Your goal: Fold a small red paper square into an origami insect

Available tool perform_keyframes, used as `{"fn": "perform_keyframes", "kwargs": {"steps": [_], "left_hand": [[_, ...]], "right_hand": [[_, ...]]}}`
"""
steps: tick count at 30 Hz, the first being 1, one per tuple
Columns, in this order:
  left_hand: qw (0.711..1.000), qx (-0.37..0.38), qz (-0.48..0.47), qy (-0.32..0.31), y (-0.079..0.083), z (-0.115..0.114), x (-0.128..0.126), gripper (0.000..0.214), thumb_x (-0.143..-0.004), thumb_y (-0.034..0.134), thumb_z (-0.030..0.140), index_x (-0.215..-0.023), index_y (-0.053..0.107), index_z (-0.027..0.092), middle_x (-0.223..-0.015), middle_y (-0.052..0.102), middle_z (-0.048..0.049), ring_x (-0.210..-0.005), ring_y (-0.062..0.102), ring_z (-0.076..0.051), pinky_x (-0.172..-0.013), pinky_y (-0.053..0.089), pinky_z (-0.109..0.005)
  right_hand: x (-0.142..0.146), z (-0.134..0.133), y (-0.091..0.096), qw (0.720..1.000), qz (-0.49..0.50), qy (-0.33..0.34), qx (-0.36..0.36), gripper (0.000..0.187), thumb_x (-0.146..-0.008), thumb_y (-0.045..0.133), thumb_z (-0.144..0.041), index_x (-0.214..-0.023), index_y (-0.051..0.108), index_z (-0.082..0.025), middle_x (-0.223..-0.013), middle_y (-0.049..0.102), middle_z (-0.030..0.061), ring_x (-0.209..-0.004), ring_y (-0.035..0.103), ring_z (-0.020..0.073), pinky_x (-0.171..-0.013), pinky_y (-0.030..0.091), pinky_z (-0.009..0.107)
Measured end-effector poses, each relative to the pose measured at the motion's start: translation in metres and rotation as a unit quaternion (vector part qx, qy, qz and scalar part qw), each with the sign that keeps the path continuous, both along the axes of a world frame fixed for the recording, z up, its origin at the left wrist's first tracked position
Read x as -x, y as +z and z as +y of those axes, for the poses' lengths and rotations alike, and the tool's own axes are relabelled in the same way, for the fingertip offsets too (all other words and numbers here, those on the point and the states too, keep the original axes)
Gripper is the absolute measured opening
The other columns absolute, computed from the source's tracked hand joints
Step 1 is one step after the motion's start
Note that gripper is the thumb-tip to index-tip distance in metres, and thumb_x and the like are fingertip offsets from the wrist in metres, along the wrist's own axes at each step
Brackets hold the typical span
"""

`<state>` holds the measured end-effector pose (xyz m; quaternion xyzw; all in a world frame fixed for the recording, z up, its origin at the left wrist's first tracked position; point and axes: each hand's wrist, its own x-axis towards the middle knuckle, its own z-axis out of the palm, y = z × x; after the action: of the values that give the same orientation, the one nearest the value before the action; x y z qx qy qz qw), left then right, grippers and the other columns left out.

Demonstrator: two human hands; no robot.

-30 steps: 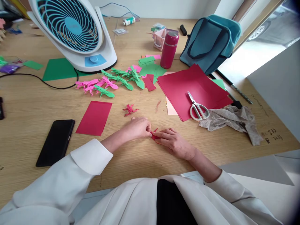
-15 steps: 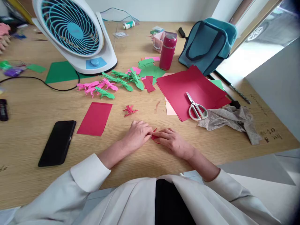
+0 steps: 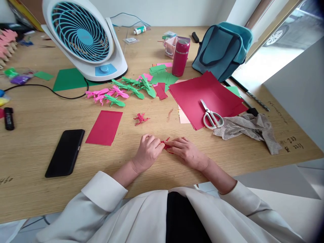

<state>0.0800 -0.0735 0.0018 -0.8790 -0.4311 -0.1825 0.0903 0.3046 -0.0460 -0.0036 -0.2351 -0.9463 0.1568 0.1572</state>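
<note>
A small folded piece of red paper (image 3: pixel 166 145) lies on the table between my hands, partly hidden by the fingers. My left hand (image 3: pixel 149 150) is closed, its thumb and forefinger pinching the paper's left side. The fingers of my right hand (image 3: pixel 186 152) press together on the paper's right side. Just beyond them sits a finished-looking red folded paper figure (image 3: pixel 141 118) with thin legs. To the left lies a stack of red paper rectangles (image 3: pixel 104 128). Scissors (image 3: pixel 212 116) rest on large red sheets (image 3: pixel 199 94) to the right.
Green and pink folded figures (image 3: pixel 131 88) lie beyond my hands, in front of a fan (image 3: pixel 83 37). A phone (image 3: pixel 65 153) and a black marker (image 3: pixel 9 118) are at left. A red flask (image 3: pixel 181 57), a blue bag (image 3: pixel 222 49) and a crumpled cloth (image 3: pixel 249 130) stand or lie at right.
My left hand has drawn up into a tighter pinch, and its wrist has shifted right. More red paper shows by the left fingertips. My right hand stays nearly still; the view has shifted slightly.
</note>
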Motion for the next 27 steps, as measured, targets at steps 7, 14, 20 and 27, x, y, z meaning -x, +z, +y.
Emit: {"fn": "perform_keyframes", "kwargs": {"steps": [7, 14, 20, 27], "left_hand": [[1.0, -0.009, -0.009, -0.018, -0.003, -0.001, 0.002, 0.014, -0.094, 0.053, 0.013, -0.088, 0.064, 0.02, -0.077, 0.066, 0.0, -0.081, 0.052, -0.018, -0.089, 0.035, -0.04], [0.999, 0.001, -0.016, -0.028, -0.002, -0.006, 0.004, 0.013, -0.094, 0.054, 0.013, -0.09, 0.065, 0.019, -0.082, 0.069, -0.0001, -0.084, 0.054, -0.018, -0.089, 0.036, -0.041], [0.999, 0.038, -0.024, -0.029, -0.002, -0.015, 0.006, 0.017, -0.095, 0.052, 0.013, -0.101, 0.066, 0.018, -0.092, 0.07, -0.0027, -0.087, 0.056, -0.019, -0.089, 0.037, -0.04], [0.995, 0.092, -0.037, 0.03, -0.002, -0.031, 0.0, 0.022, -0.094, 0.051, 0.015, -0.108, 0.067, 0.016, -0.101, 0.07, -0.0064, -0.091, 0.056, -0.021, -0.086, 0.04, -0.041]], "right_hand": [[0.0, 0.0, 0.002, 1.0, 0.001, -0.001, 0.001, 0.025, -0.1, 0.045, -0.017, -0.117, 0.064, -0.018, -0.141, 0.059, 0.0078, -0.113, 0.055, 0.0236, -0.093, 0.043, 0.041], [0.0, 0.0, 0.003, 1.0, -0.01, -0.001, 0.0, 0.026, -0.101, 0.044, -0.019, -0.118, 0.064, -0.018, -0.139, 0.06, 0.008, -0.113, 0.055, 0.0232, -0.089, 0.042, 0.04], [0.0, -0.002, 0.005, 1.0, -0.009, -0.005, -0.007, 0.026, -0.101, 0.045, -0.018, -0.118, 0.064, -0.018, -0.138, 0.061, 0.0086, -0.113, 0.055, 0.0227, -0.09, 0.041, 0.039], [0.001, -0.004, 0.005, 1.0, -0.01, -0.005, -0.004, 0.026, -0.101, 0.045, -0.018, -0.118, 0.065, -0.017, -0.138, 0.06, 0.0101, -0.115, 0.054, 0.0236, -0.092, 0.042, 0.041]]}}
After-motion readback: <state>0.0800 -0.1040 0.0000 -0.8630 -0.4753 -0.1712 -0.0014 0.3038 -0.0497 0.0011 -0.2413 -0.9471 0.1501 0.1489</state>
